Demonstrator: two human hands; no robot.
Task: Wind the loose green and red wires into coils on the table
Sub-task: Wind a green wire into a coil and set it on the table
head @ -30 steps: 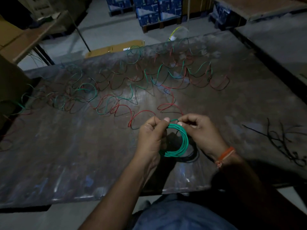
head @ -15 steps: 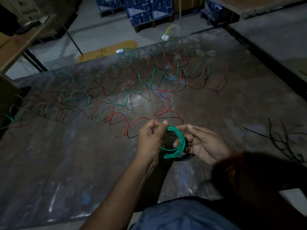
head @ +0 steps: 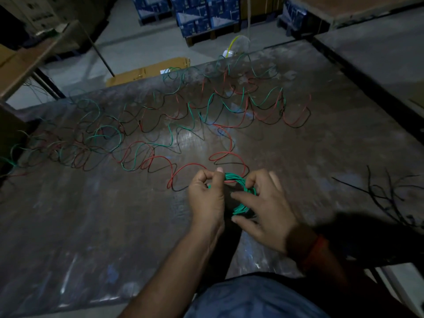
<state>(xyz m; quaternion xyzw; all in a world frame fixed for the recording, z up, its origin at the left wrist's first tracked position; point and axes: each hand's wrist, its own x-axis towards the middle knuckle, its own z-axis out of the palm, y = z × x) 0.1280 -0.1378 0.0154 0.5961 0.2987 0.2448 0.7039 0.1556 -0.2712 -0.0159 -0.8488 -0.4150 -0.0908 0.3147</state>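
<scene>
**Green coil held between both hands near the table's front edge**

The green coil (head: 241, 196) sits between the two hands, just above the dark, scuffed table (head: 91, 237), close to the person's body. It is seen nearly edge-on, so it reads as a narrow oval whose long axis runs from the upper left, by the left thumb, down to the lower right, by the right palm. Its strands lie bunched together.

The left hand (head: 206, 198) has its fingers curled and pinches the upper end of the coil between thumb and forefinger. The right hand (head: 263, 207) wraps the coil's right side, its thumb and forefinger curled toward the strands; the exact contact is blurred. An orange band (head: 314, 251) circles the right wrist.

The loose green and red wires (head: 183, 125) sprawl in wavy loops across the far half of the table, left to right; one red strand runs down to just beside the coil. A bundle of dark wire (head: 385, 191) lies well apart at the right. Blue cartons (head: 202, 12) are stacked beyond the table, with a flat cardboard box (head: 149, 71) on the floor; any print on them is too small to read.
</scene>
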